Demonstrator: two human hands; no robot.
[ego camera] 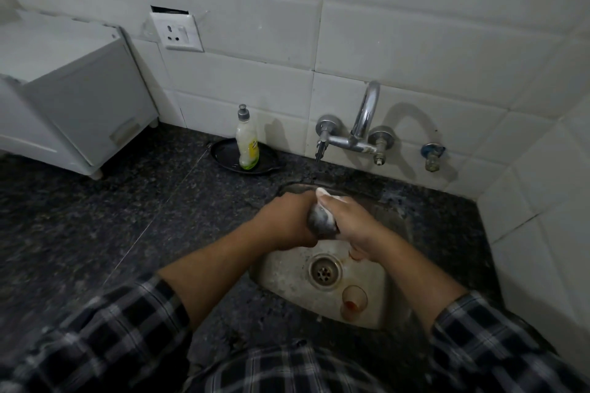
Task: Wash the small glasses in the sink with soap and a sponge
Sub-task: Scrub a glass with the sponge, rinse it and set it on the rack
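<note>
Dark checked cloth covers both sleeves at the near edge of view; the forearms are bare, presumably to keep the cuffs dry.

In the steel sink, the second glass lies beside the drain. It carries a reddish residue and is judged to be awaiting its turn.

Above the basin, the left hand is curled round the glass and grips it firmly. It is held over the sink so that drips fall inside. The right hand closes its fingers on a white, soapy piece at the rim, judged to be the sponge, and presses it to the glass. Most of the glass is masked by both hands, so its cleanliness cannot be assessed. A reddish shape under the right wrist may be a further glass; this cannot be confirmed.

Farther back, on the dark speckled tabletop, the soap bottle stands upright in a black dish, within easy reach. The tap is wall-mounted behind the sink. Whether water is running cannot be determined. A socket is fixed to the tiles.
</note>
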